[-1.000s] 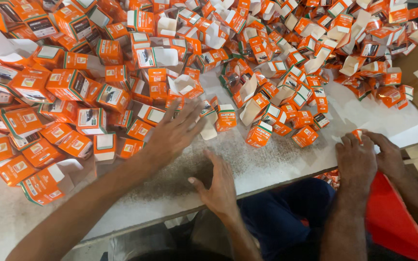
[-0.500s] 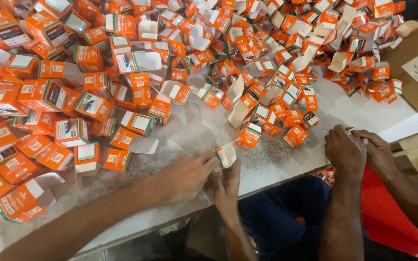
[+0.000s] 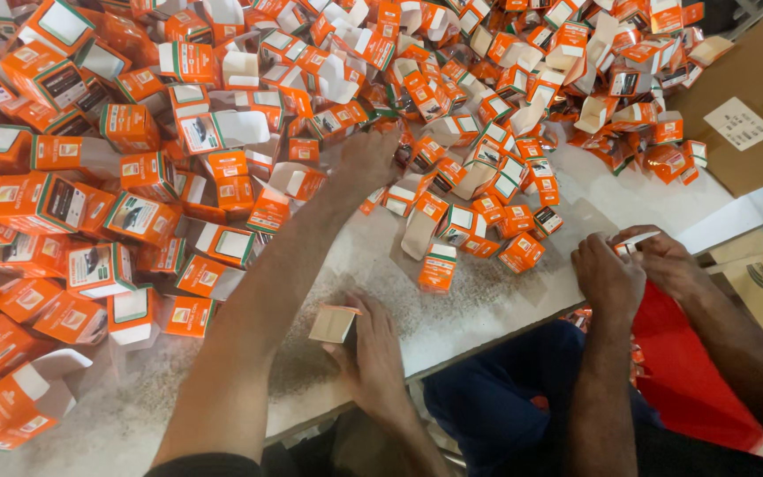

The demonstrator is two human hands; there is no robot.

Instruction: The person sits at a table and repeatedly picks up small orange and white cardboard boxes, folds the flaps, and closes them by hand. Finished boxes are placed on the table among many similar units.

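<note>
View from above a pale speckled counter (image 3: 487,309) heaped with small orange-and-white cartons (image 3: 222,132). The person's left hand (image 3: 371,159) reaches far into the middle of the heap, palm down on the cartons; whether its fingers are closed on anything cannot be told. The right hand (image 3: 373,353) rests at the near edge of the counter, fingers clamped on a small open carton (image 3: 333,323), plain brown side showing. To the right, a co-worker's two hands (image 3: 633,265) work together at the counter's edge, above a red cloth (image 3: 691,371). A brown cardboard box (image 3: 752,106) sits far right.
</note>
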